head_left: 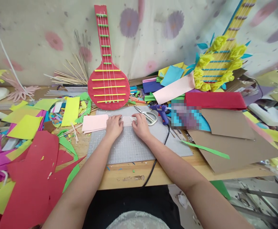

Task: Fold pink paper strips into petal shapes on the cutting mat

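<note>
Gridded mat (126, 148); left hand (114, 126), right hand (140, 127) on pale sheet (127, 121), perhaps tissue.

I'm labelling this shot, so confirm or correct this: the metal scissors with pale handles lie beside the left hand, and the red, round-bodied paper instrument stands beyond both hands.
One thing is wrong: the metal scissors with pale handles lie beside the right hand, not the left hand, as the head view shows. The red, round-bodied paper instrument stands beyond both hands.
</note>
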`<state>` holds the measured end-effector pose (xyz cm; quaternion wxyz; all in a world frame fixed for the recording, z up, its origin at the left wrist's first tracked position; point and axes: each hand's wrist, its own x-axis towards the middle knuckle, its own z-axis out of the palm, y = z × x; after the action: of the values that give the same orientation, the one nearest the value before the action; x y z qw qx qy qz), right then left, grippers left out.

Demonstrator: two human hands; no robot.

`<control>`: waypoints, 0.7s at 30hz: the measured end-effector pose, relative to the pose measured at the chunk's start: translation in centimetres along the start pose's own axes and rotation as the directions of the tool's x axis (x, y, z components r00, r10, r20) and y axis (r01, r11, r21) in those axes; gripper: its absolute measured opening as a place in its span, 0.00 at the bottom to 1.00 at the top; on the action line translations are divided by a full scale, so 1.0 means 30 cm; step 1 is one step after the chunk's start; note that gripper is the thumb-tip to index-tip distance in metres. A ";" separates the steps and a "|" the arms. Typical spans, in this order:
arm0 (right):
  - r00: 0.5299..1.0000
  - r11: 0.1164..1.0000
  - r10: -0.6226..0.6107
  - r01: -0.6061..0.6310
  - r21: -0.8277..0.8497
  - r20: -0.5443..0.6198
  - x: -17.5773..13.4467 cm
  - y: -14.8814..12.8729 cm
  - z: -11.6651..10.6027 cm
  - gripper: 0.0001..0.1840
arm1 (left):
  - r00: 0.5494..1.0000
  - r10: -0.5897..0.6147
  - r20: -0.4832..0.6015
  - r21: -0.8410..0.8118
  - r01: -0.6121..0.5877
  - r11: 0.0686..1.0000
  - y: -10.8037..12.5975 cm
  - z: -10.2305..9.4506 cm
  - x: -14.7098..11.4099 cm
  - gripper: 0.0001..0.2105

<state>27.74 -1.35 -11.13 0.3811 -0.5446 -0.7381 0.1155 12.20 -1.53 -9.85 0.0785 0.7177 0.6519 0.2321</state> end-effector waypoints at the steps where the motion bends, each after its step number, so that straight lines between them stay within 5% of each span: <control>1: 1.000 1.000 0.003 -0.003 0.002 0.018 0.003 0.000 0.001 0.17 | 1.000 -0.002 0.023 -0.018 0.002 1.000 0.000 -0.002 0.010 0.18; 6: 0.990 0.999 0.042 -0.042 0.001 0.132 0.009 -0.007 -0.001 0.20 | 0.981 -0.083 0.173 -0.104 0.102 0.989 0.001 -0.024 0.061 0.20; 14: 0.986 0.998 0.055 -0.060 0.027 0.159 0.001 -0.006 -0.004 0.19 | 0.931 -0.122 0.345 -0.148 0.182 0.972 0.039 -0.035 0.107 0.17; 21: 0.991 0.986 0.105 -0.114 0.118 0.079 0.000 0.000 -0.005 0.19 | 0.943 -0.145 0.300 -0.294 0.236 0.926 0.047 -0.047 0.121 0.13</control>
<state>27.84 -1.37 -11.01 0.3797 -0.5554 -0.7120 0.2010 13.01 1.52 -7.18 0.3076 0.6525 0.6544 0.2266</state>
